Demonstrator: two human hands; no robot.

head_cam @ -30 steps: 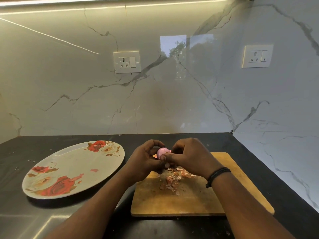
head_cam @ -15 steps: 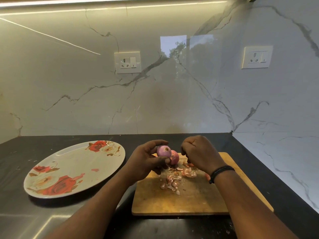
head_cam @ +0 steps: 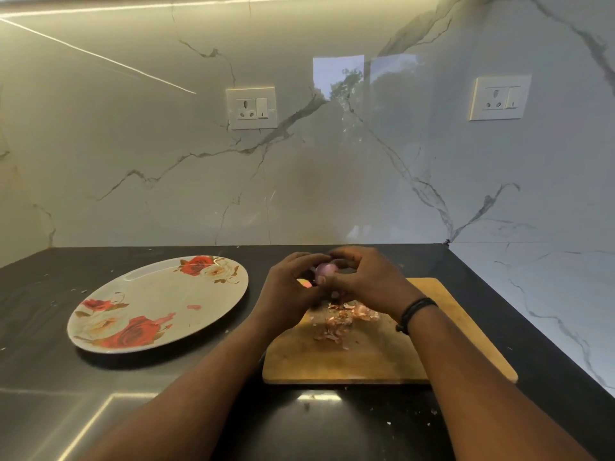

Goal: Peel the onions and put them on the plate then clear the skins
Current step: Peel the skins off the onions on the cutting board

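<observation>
Purple round onion [head_cam: 326,269] in both hands' grip, left hand [head_cam: 289,289], right hand [head_cam: 366,277], papery skins [head_cam: 342,319] on wooden board [head_cam: 366,357]

You have the plate [head_cam: 139,294] on the counter [head_cam: 40,377], left of the cutting board [head_cam: 382,361], which lies towards the counter's right edge, near the back right corner. On the board's middle sits the heap of skins [head_cam: 342,322]. Above its back left corner your left hand [head_cam: 289,291] and right hand [head_cam: 369,281] meet round the onion [head_cam: 325,270]. Behind the counter, two sockets are on the wall.
</observation>
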